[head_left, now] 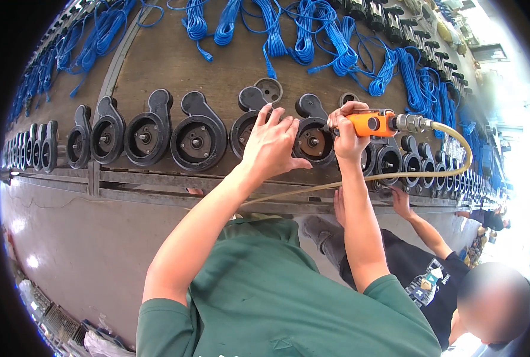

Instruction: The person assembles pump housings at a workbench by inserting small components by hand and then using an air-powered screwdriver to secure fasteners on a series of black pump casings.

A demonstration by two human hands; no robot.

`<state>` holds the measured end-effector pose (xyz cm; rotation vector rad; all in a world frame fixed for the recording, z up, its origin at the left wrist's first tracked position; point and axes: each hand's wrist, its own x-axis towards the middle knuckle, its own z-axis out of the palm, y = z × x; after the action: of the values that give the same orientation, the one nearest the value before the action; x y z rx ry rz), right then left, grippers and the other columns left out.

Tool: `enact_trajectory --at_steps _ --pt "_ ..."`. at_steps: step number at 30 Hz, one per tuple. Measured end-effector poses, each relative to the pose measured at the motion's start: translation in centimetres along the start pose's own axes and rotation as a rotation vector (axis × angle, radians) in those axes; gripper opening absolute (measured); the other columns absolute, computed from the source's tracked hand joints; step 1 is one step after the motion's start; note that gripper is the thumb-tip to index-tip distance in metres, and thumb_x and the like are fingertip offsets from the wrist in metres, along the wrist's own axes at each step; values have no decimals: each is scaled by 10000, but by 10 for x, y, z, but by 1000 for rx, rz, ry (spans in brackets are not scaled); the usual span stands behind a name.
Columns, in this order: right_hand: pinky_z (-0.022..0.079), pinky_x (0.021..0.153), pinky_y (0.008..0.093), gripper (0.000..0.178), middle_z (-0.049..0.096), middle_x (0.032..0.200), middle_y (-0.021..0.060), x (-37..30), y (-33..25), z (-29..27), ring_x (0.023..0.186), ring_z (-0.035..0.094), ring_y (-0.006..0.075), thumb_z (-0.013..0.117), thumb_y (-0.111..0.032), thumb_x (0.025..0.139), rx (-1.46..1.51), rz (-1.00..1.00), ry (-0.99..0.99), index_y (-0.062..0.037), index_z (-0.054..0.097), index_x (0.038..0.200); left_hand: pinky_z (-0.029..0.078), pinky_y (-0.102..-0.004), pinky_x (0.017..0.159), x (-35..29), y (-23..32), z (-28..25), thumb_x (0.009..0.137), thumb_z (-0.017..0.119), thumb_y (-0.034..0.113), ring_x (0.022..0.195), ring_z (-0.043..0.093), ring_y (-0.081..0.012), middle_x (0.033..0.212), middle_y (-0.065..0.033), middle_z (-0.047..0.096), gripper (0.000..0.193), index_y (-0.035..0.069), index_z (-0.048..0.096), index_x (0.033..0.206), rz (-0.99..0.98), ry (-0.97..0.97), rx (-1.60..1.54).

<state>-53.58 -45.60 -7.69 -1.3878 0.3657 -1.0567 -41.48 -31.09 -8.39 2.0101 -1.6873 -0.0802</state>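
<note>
My right hand (349, 132) is closed around an orange air tool (369, 124). A metal coupling (409, 122) joins the tool to a yellowish air hose (468, 149). The tool's front end points left, over the edge of a round black housing (300, 149) with a metal shaft at its centre. My left hand (272, 141) is open with fingers spread. It partly covers the neighbouring black housing (236, 135), and I cannot tell whether it touches it. Behind these housings lie a round grey disc (269, 89) and a smaller ring (349, 99).
Black housings (198, 141) stand in a long row along the bench's front edge. Bundled blue cables (336, 44) lie farther back, and dark motor parts (396, 27) line the far right. A co-worker (408, 262) in a black shirt works close on my right. The hose crosses below my right wrist.
</note>
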Motion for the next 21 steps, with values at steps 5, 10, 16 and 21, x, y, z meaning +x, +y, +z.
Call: enact_trajectory --at_steps 5,10,16,21 --pt "493 651 327 163 540 763 88 4 3 5 642 542 174 521 36 834 42 -9 117 4 518 994 259 -495 1182 -2 -3 5 586 856 582 1290 507 -322 1204 -143 666 918 -50 647 1218 7 7 -2" --pt "499 671 283 262 606 807 77 5 -2 -3 679 592 136 560 -29 840 -105 -31 -122 57 544 1087 257 -491 1185 -2 1 -1 593 851 589 1299 499 -306 1223 -131 664 913 -42 647 1221 -2 -11 17" --pt "483 649 215 325 635 799 36 14 -2 -16 702 585 74 635 -18 794 37 100 -378 44 585 1110 260 -491 1184 -6 5 -1 596 849 597 1308 493 -307 1240 -133 657 926 -44 638 1229 -2 9 38" --pt "484 653 287 252 557 762 44 6 7 -15 669 551 138 570 -7 816 56 84 -339 25 551 1065 263 -485 1184 -9 4 2 601 850 592 1316 489 -312 1237 -139 657 919 -43 639 1230 -7 17 25"
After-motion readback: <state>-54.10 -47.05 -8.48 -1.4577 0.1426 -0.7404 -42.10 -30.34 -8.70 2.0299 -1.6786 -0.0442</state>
